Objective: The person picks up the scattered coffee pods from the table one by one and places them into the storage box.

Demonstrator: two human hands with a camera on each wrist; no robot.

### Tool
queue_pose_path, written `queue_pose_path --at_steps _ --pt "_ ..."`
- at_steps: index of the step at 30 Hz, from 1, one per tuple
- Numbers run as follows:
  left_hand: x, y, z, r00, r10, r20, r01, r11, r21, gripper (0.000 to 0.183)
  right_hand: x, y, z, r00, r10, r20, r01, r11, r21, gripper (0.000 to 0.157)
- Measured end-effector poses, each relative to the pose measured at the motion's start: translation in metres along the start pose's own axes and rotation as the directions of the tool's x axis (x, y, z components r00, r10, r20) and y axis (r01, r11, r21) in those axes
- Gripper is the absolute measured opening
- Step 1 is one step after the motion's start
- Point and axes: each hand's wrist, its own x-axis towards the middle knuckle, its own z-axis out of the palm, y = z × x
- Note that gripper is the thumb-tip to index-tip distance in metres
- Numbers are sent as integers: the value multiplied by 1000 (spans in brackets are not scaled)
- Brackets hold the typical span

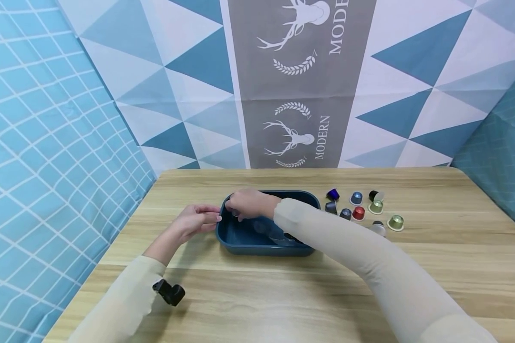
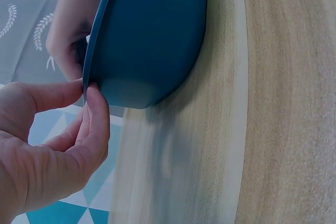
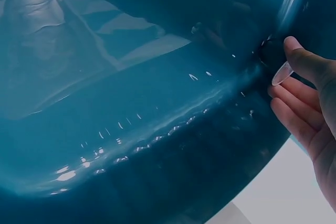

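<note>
A dark blue plastic bin (image 1: 262, 250) with rounded corners stands on the wooden table. My left hand (image 1: 194, 221) pinches its left rim between thumb and fingers, as the left wrist view shows, with the bin's outer wall (image 2: 152, 35) beyond. My right hand (image 1: 252, 202) reaches over the rim into the bin's far left corner. Between its thumb and fingers it holds a coffee capsule (image 3: 283, 73); the pale round lid shows and the dark body is hard to make out against the wall. The right forearm hides part of the bin's right side.
Right of the bin, several coffee capsules lie scattered, among them a red one (image 1: 358, 213), a green one (image 1: 396, 222) and a dark blue one (image 1: 333, 194). Patterned cloth (image 1: 300, 85) hangs behind the table (image 1: 257, 295).
</note>
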Motion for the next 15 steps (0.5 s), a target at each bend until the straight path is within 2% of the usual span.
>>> queue_pose_path --at_steps 9,15 --pt "0 -2 0 1000 9 7 -9 1000 -5 46 -6 -5 -1 999 25 -43 -21 996 86 17" --pt "-1 -1 0 1000 12 11 -12 1000 -14 46 -6 -7 -4 998 38 -46 -33 994 104 15"
